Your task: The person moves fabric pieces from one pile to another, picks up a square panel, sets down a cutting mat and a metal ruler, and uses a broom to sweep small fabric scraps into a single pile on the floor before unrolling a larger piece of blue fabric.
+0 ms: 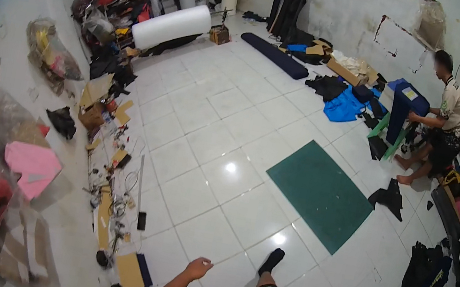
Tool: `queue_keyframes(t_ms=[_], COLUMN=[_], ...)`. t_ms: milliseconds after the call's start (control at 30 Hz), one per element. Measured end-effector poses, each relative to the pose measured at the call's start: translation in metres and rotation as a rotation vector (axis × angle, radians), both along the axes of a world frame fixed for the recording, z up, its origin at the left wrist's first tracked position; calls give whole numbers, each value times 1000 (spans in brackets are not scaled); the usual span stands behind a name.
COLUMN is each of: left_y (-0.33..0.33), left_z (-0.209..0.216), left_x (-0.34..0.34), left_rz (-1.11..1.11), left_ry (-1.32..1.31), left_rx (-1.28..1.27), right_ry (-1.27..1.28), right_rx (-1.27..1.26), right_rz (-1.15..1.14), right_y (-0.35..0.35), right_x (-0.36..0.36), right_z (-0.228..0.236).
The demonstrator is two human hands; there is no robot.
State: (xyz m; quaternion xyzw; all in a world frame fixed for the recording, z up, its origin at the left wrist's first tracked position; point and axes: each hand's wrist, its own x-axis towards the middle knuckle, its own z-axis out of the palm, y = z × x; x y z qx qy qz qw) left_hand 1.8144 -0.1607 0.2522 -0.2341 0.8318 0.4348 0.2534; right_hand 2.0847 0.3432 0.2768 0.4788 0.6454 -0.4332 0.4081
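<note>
The person stands on a white tiled floor, seen from above, with one dark-socked foot planted ahead of the body at about 6 o'clock in the view. The left hand swings out low at 6 to 7 o'clock, empty, its grip loosely curled with the fingers half folded and touching nothing. The right hand is out of sight, so its grip cannot be told.

Nearest to the left hand, just toward 8 o'clock from it, lies a flat brown cardboard piece beside a dark blue pad on the floor. From there a strip of clutter runs toward 10 o'clock along the left wall: cardboard scraps, cables and small tools. A long thin metal ruler lies beside it, with a small black block at its near end. A pink sheet rests among clear plastic bags at 9 o'clock.

A green cutting mat lies flat on the tiles at 3 o'clock from the centre, well apart from the hand. A black bag sits at 4 o'clock. A large white foam roll lies at 11 o'clock beside heaped fabric. At 2 o'clock a second person crouches over a blue panel on a green frame.
</note>
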Motion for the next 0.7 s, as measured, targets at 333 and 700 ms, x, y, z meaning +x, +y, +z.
queue_keyframes(t_ms=[333, 700], left_y=[-82, -102], left_z=[-30, -37], left_x=[-66, -250], left_rz=[443, 567], left_ry=[-482, -476], left_rx=[3, 224], right_ry=[468, 1223], right_rx=[-108, 2], right_rz=[247, 600], right_y=[85, -174], right_x=[-424, -978], right_z=[-17, 28])
